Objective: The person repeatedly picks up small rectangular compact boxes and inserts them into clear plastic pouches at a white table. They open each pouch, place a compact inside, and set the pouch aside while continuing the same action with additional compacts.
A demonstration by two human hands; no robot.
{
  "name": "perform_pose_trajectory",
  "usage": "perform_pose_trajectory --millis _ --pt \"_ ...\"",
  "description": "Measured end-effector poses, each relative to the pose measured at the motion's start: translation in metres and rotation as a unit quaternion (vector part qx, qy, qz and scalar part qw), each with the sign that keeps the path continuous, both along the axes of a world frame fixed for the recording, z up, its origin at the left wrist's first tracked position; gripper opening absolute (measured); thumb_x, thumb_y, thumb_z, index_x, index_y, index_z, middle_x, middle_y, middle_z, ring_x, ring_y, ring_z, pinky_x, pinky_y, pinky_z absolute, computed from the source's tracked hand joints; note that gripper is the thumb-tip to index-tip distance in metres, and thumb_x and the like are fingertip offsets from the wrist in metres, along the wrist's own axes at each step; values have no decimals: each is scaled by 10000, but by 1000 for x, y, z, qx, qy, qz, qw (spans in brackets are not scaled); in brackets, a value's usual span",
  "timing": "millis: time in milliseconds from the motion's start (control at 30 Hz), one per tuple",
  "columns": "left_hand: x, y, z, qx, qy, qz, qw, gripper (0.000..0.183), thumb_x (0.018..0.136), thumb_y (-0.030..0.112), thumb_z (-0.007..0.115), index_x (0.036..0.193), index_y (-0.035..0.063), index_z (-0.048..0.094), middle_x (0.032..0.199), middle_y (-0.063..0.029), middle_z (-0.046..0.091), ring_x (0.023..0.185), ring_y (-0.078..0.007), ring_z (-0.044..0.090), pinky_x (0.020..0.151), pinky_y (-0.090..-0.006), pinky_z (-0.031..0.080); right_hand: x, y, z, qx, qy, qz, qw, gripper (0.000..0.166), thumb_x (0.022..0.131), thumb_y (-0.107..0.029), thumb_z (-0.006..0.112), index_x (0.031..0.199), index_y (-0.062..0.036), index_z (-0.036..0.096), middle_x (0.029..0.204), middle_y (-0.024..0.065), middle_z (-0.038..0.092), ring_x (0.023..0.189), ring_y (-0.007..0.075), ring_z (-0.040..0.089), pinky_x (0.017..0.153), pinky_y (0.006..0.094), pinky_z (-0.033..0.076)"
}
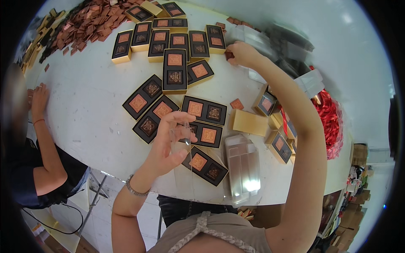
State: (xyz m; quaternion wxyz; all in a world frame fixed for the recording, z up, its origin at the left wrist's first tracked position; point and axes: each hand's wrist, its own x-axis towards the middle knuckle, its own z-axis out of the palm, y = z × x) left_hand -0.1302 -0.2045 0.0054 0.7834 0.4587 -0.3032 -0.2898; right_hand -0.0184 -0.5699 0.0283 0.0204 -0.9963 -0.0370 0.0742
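Note:
My left hand (164, 147) holds a clear plastic box (182, 148), thin-walled and upright, above several gift boxes with gold sides and black inserts. One such gift box (205, 166) lies just below that hand. Each open box shows a copper-coloured square and a dark brown square, printed with the Godiva mark. At the far side of the table, my right hand (243, 53) has its fingers on a small dark brown square (229, 56). Beside those fingers stands another gift box (215, 39). Clear plastic covers (253, 36) are stacked just behind the right hand.
A nested stack of clear plastic trays (242, 170) lies at the near edge. Loose copper-coloured squares (101, 23) form a heap at the far left. A gold lid (249, 122) and red shredded ribbon (327, 123) are on the right. Another person's hand (39, 98) rests on the left edge.

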Motion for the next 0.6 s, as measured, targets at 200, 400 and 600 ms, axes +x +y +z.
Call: perform_pose_trajectory --millis 200,400,600 --pt "1 1 -2 -9 -5 -1 1000 580 774 164 580 1276 32 321 1257 -106 392 950 -181 541 911 -373 438 8 33 70 -21 152 -27 988 195 696 -138 752 840 -47 655 732 80 669 728 179 639 620 330 511" --pt "0 -1 -3 -5 3 0 1000 603 782 197 603 1288 36 318 1262 -108 403 952 -186 550 898 -374 444 79 43 106 359 -240 -68 900 403 794 -385 715 882 3 658 694 84 660 627 166 649 618 313 527" --pt "0 2 -1 0 -10 10 1000 632 780 231 624 1294 31 317 1271 -113 408 947 -183 541 886 -371 452 -17 55 59 -33 147 89 985 173 723 -162 714 864 -65 684 739 84 673 709 220 649 636 325 499"
